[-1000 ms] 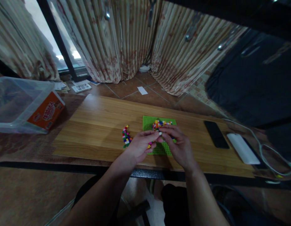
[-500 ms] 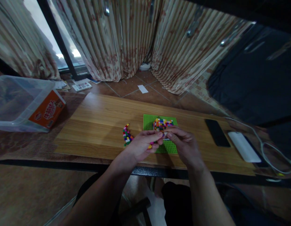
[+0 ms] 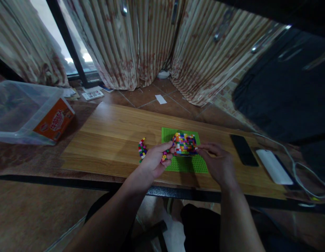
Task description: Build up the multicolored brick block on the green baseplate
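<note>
A many-coloured block of small toy bricks (image 3: pixel 185 143) stands on a green studded baseplate (image 3: pixel 187 166). My left hand (image 3: pixel 157 157) is closed around several loose toy bricks at the left of the block, its thumb and forefinger close to the block's left side. My right hand (image 3: pixel 217 159) is at the block's right end, fingertips pinched on a small whitish brick (image 3: pixel 196 148) that meets the block's edge. Left of my left hand, a curved cluster of coloured bricks (image 3: pixel 142 148) lies on the wooden board (image 3: pixel 104 140), partly hidden by that hand.
A clear plastic bin (image 3: pixel 26 115) with an orange label stands at the far left. On the right lie a black phone (image 3: pixel 243 149), a white flat device (image 3: pixel 274 166) and a white cable (image 3: pixel 294 157). Curtains (image 3: pixel 141 45) hang behind the board.
My right hand has moved right, away from my left fingers, to the block's right end. My left hand has drawn slightly left, so more of the block shows. The view has shifted slightly.
</note>
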Demonstrator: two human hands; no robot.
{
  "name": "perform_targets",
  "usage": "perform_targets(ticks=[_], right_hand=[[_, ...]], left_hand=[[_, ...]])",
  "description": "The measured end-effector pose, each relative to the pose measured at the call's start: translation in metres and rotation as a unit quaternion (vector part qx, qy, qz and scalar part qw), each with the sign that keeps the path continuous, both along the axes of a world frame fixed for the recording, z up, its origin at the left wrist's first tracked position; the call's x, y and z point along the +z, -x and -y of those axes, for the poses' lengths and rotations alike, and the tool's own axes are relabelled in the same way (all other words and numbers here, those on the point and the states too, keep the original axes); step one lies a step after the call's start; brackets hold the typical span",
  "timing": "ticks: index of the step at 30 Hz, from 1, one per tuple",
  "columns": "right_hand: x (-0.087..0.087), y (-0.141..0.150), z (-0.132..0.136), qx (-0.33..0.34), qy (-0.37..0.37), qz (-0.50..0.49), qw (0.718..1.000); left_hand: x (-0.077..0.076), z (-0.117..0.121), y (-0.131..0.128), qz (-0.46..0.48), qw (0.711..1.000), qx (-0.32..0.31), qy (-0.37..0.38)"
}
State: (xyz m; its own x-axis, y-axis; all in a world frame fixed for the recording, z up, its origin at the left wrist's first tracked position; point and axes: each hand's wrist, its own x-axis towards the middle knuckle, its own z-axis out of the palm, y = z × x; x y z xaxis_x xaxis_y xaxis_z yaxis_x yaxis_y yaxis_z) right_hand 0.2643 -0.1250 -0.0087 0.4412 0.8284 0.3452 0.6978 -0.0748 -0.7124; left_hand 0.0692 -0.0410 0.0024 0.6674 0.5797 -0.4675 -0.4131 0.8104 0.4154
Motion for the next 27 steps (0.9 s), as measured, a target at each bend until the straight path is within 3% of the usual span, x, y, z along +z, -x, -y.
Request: perform_targets(ticks=[5, 13, 22, 27], right_hand=[[-0.005, 0.003, -0.003, 0.025, 0.029, 0.061, 0.997], [-0.005, 0.006, -0.005, 0.011, 0.036, 0.097, 0.995], [-0.007, 0.011, -0.011, -0.018, 0.061, 0.049, 0.997], [-0.008, 0.012, -0.012, -0.061, 0.105, -0.025, 0.992]], left_hand=[[-0.002, 0.0, 0.0, -0.009, 1.0, 0.005, -0.005], [-0.005, 0.0, 0.0, -0.002, 1.0, 0.008, -0.021], [-0.005, 0.0, 0.001, -0.007, 0.999, 0.004, -0.039], [-0.003, 0.0, 0.002, -0.018, 0.999, 0.008, -0.034]])
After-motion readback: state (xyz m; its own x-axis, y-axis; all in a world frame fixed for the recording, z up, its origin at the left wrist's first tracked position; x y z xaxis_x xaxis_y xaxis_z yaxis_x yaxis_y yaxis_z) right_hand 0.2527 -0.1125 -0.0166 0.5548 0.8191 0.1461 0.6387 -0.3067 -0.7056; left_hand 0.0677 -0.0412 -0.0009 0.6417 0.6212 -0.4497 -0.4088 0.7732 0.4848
